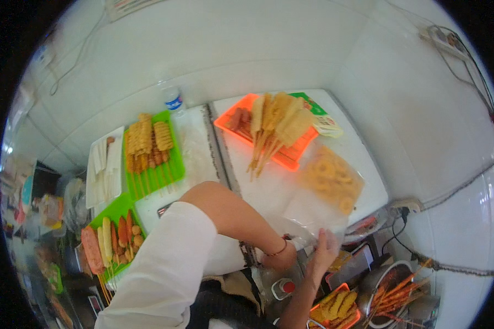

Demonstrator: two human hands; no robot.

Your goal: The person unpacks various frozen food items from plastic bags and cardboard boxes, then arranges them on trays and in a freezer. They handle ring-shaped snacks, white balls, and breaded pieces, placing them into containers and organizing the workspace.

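Observation:
My right hand grips the open end of a clear plastic bag at the front edge of the white worktop. Ring-shaped yellow snacks lie in the far part of the bag. My left hand, blurred, is just left of the right one, below the bag's near edge; its fingers are hard to make out. A thin bracelet is on that wrist. Beyond the bag, an orange tray holds reddish sausages and skewers of pale flat food with their sticks towards me.
Green trays of skewers and a white tray stand left, near a plastic bottle. At lower right are a metal pot with skewers, an orange food basket and a red-capped container. Cables hang along the right wall.

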